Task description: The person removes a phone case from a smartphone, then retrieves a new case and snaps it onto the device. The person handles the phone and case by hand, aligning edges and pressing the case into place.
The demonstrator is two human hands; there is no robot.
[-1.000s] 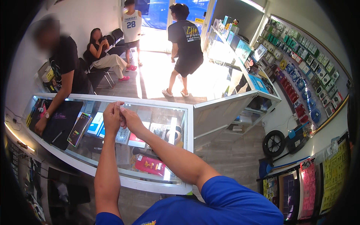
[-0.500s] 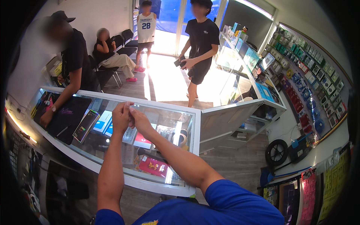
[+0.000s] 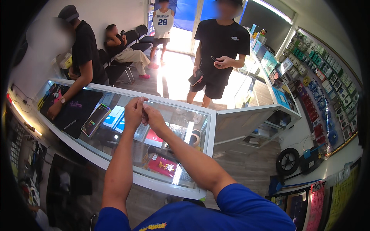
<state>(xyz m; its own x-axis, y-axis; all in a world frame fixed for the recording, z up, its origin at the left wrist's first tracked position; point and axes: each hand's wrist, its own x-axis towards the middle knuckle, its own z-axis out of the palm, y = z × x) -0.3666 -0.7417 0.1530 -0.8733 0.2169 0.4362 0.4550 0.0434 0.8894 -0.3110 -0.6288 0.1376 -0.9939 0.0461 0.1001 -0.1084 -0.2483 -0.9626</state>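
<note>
My left hand (image 3: pixel 134 112) and my right hand (image 3: pixel 155 119) meet above the glass-topped display counter (image 3: pixel 214 131), with both forearms resting along it. Their fingers are curled in close together, and whatever lies between them, if anything, is hidden. Left of my hands, a phone box (image 3: pixel 95 120) with a dark front and bright edges lies on the glass. Beyond it is a black mat (image 3: pixel 83 100) with a pen (image 3: pixel 70 124) on it. Under the glass show blue-and-white boxes (image 3: pixel 114 116) and a red box (image 3: pixel 162 165).
A person in a black shirt (image 3: pixel 221 40) stands across the counter, a dark phone (image 3: pixel 195 77) in one hand. Another person (image 3: pixel 86 54) leans on the left end. Behind, one sits on chairs and one stands by the door. Accessories hang on the right wall (image 3: pixel 323 84).
The person in black has come nearer the counter and now holds a thing in each hand. My view has shifted slightly; my hands stay together.
</note>
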